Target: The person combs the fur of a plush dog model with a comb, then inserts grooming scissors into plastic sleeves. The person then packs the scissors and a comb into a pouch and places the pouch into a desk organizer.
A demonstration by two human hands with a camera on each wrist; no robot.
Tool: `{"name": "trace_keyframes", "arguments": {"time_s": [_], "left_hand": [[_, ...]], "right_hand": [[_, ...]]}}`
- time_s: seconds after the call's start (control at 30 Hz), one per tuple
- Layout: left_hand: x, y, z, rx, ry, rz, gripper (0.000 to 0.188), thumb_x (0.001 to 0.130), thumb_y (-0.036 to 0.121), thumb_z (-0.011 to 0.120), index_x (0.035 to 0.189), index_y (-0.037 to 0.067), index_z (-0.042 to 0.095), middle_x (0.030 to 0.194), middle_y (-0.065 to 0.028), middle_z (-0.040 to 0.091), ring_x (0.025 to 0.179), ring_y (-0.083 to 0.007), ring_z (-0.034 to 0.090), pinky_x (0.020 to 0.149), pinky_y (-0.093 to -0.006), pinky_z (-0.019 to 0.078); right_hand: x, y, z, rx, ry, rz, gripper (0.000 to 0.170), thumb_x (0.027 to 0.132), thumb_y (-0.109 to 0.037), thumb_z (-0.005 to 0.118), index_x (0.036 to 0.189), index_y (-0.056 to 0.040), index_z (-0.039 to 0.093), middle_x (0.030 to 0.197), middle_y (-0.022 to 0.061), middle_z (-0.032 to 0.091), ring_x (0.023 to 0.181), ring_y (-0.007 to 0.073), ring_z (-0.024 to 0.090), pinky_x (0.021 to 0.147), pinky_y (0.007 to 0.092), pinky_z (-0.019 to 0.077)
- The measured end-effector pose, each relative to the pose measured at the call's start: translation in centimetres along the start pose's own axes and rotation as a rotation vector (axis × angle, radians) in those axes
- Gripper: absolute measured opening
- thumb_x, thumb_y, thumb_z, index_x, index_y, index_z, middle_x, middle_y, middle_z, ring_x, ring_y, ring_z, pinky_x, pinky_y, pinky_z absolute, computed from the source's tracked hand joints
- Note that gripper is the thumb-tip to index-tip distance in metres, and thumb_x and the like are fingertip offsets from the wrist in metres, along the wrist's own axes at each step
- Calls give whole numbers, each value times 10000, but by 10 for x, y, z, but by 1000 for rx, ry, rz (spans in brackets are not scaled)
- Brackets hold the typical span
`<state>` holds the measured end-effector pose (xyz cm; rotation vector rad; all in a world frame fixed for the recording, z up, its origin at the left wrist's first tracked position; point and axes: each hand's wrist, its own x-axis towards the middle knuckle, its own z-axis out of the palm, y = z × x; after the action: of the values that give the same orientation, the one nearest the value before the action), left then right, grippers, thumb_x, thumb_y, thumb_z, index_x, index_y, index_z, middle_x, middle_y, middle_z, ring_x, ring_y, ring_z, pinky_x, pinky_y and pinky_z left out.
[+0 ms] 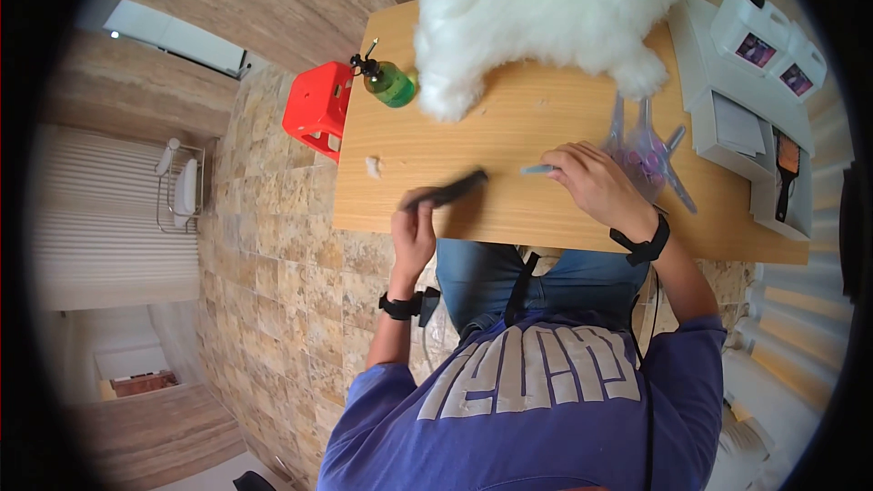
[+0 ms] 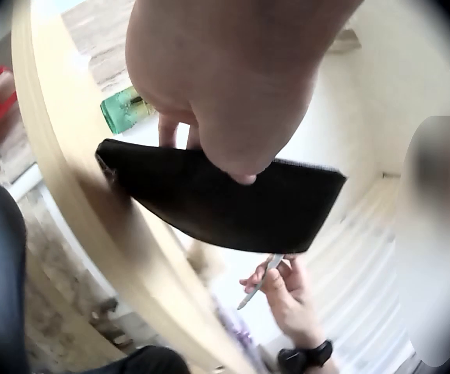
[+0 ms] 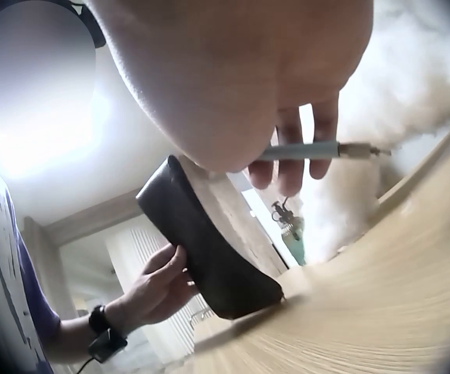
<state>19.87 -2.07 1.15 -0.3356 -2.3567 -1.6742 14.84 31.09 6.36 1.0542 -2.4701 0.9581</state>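
Observation:
My left hand (image 1: pixel 416 232) grips a flat black pouch (image 2: pixel 232 199) by one long edge, thumb on one face and fingers on the other. It is held over the table's front edge. My right hand (image 1: pixel 596 184) pinches a slim pale blue tool (image 3: pixel 307 151) with a narrow metal tip; its exact kind I cannot tell. In the head view that tool points left toward the pouch, with a gap between them. Just beyond the right hand lies a translucent plastic thing (image 1: pixel 642 147) with several spread arms and purple parts.
A fluffy white dog figure (image 1: pixel 546 14) stands at the wooden table's (image 1: pixel 509 209) back. A green spray bottle (image 1: pixel 389 84) is near the left edge, beside a red stool (image 1: pixel 316 100). At right, white jugs (image 1: pixel 747 27) top a drawer unit; its open drawer holds a brush (image 1: pixel 787 159).

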Motion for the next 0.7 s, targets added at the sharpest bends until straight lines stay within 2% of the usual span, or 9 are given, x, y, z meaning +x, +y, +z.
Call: {"name": "trace_keyframes", "arguments": {"time_s": [0.03,0.1,0.17,0.23,0.37,0.43,0.5,0.6,0.7], "left_hand": [[-1,-6,8,-151,158,-101,254,1108,167,486,1240,-24,592,1144,-73,690,1015,-176,656,933,-367,526],[11,6,27,-716,268,-128,283,1114,234,479,1264,15,574,1190,-69,677,1066,-167,638,966,-372,507],[14,4,40,-964,212,-209,288,1110,285,482,1253,53,578,1217,-62,670,1108,-170,620,1003,-376,484],[15,0,55,-973,201,-239,293,1106,303,488,1265,74,576,1259,-57,662,1148,-182,612,1035,-389,471],[18,-2,76,-1043,154,-371,305,1106,311,480,1279,77,572,1277,-57,658,1186,-192,608,1064,-408,463],[17,-5,82,-1076,121,-433,309,1105,315,479,1282,78,571,1279,-58,657,1195,-196,608,1077,-416,458],[14,-13,85,-1142,88,-507,318,1105,325,471,1295,87,561,1279,-63,658,1180,-203,623,1066,-421,477],[5,-26,87,-1199,78,-554,319,1101,334,476,1300,98,556,1279,-60,659,1177,-203,636,1055,-410,496],[0,-36,85,-1223,58,-530,322,1103,333,470,1309,99,548,1282,-70,657,1172,-211,643,1055,-416,504]], "right_hand": [[1,-3,-1,44,97,3,185,956,-88,662,1112,-27,584,995,150,699,910,318,694,809,394,542],[2,-13,-4,173,144,116,188,977,-91,654,1125,-16,566,990,151,708,891,301,712,793,368,549],[7,-20,-6,311,183,221,192,997,-93,646,1138,-5,549,985,153,717,872,283,729,777,343,556],[12,-26,-7,679,339,224,184,1062,-86,549,1202,11,481,1023,167,722,935,256,749,795,308,559],[23,-39,-10,847,469,229,198,1089,-76,471,1246,25,406,1053,189,709,1013,275,739,844,339,586],[30,-41,-7,1082,504,284,190,1094,-67,444,1250,23,385,1095,212,695,1016,303,737,899,376,595],[30,-35,8,1118,502,296,177,1093,-71,446,1230,24,385,1112,216,688,1018,298,736,917,390,604],[28,-29,29,1093,416,399,192,1088,-103,493,1204,15,396,1035,174,716,1009,252,738,846,347,613],[24,-23,45,1080,370,460,196,1080,-106,517,1195,8,407,998,158,726,992,232,739,830,342,614]]}}
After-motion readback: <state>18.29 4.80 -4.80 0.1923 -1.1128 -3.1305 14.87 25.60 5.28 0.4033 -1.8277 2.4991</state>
